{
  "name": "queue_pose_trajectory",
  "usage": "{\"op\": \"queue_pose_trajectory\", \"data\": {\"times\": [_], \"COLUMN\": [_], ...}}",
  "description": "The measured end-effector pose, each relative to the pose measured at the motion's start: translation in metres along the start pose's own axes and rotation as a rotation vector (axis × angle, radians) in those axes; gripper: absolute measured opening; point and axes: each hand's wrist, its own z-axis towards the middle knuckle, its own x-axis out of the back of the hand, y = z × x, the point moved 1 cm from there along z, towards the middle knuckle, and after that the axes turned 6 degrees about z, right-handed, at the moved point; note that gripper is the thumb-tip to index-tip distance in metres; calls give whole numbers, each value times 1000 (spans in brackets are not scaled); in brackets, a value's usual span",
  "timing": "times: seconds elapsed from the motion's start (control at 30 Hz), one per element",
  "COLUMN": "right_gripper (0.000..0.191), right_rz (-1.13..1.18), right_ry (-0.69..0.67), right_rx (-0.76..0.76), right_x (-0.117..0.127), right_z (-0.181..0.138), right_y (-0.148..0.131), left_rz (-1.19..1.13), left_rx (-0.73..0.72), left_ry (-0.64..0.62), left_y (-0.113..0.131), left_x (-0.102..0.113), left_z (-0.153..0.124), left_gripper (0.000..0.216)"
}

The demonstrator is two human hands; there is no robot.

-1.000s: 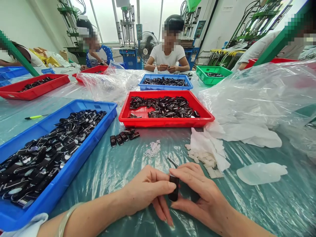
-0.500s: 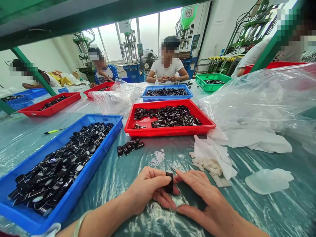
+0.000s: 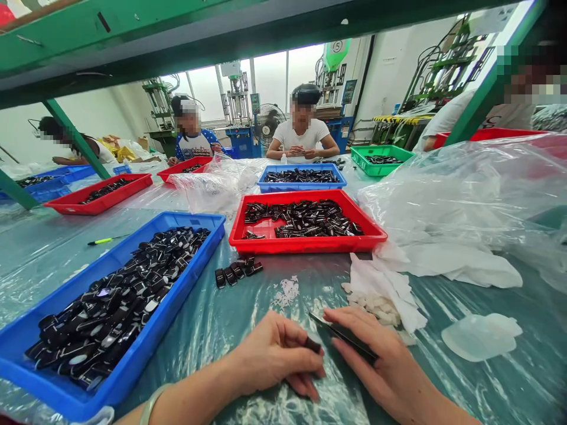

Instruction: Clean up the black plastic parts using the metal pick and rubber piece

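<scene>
In my left hand (image 3: 270,357) a small black plastic part (image 3: 312,345) is pinched between thumb and fingers, mostly covered by them. My right hand (image 3: 385,360) grips slim dark pointed tweezers (image 3: 348,337), whose tip points away toward the left, apart from the part. Beyond my hands lie white scraps (image 3: 287,290) on the plastic-covered table (image 3: 195,348). Several similar black parts (image 3: 237,271) sit in a small group in front of a red tray (image 3: 305,244) that holds many more. To the left, a long blue tray (image 3: 177,307) is heaped with black parts.
White cloth (image 3: 385,283) and pale pieces (image 3: 376,307) lie beyond my right hand, with a translucent flat item (image 3: 481,336) farther right. Clear plastic sheeting (image 3: 460,195) bunches at the right. A green shelf beam (image 3: 221,41) crosses overhead. Several people sit across the table.
My right hand has drawn away from the part, and the tweezers now show along its fingers. My left hand has turned the part, which is more covered. The view has tilted slightly upward.
</scene>
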Motion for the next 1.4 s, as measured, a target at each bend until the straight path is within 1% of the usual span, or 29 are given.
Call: {"op": "queue_pose_trajectory", "data": {"times": [0.1, 0.2, 0.33, 0.43, 0.47, 0.57, 0.73, 0.8, 0.9, 1.07, 1.17, 1.3, 1.4], "right_gripper": [19, 19, 17, 9, 9, 20, 23, 22, 12, 17, 18, 17, 17], "right_rz": [-5, -21, -74, -136, -162, -234, -258, -232, -160, 36, 145, 377, 434], "right_ry": [-45, -113, -202, -270, -288, -316, -331, -323, -286, -199, -168, -138, -136], "right_rx": [-9, -16, -45, -66, -78, -112, -97, -88, -90, -147, -194, -303, -309], "right_x": [0, -5, -22, -38, -42, -50, -53, -52, -43, -11, 4, 10, 8], "right_z": [14, 30, 49, 58, 60, 63, 63, 62, 56, 37, 23, 12, 12], "right_y": [2, 2, -1, -1, 0, 1, 1, 1, 1, -8, -16, -23, -27], "left_rz": [68, 90, 123, 133, 133, 142, 147, 150, 141, 103, 70, 77, 113], "left_rx": [30, 15, 3, -2, 0, 5, 24, 23, 16, 5, 8, 7, 10], "left_ry": [-93, -110, -119, -142, -147, -147, -130, -132, -133, -115, -108, -104, -93], "left_y": [-6, -8, -8, -8, -8, -8, -6, -6, -8, -9, -8, -7, -6], "left_x": [-4, -4, -3, -2, -2, -2, -3, -3, -2, -2, -3, -3, -3], "left_z": [-1, -1, -2, -1, -1, 0, -1, -1, 0, 1, 1, -1, -1], "left_gripper": [39, 37, 35, 36, 37, 38, 34, 33, 33, 25, 25, 28, 30]}}
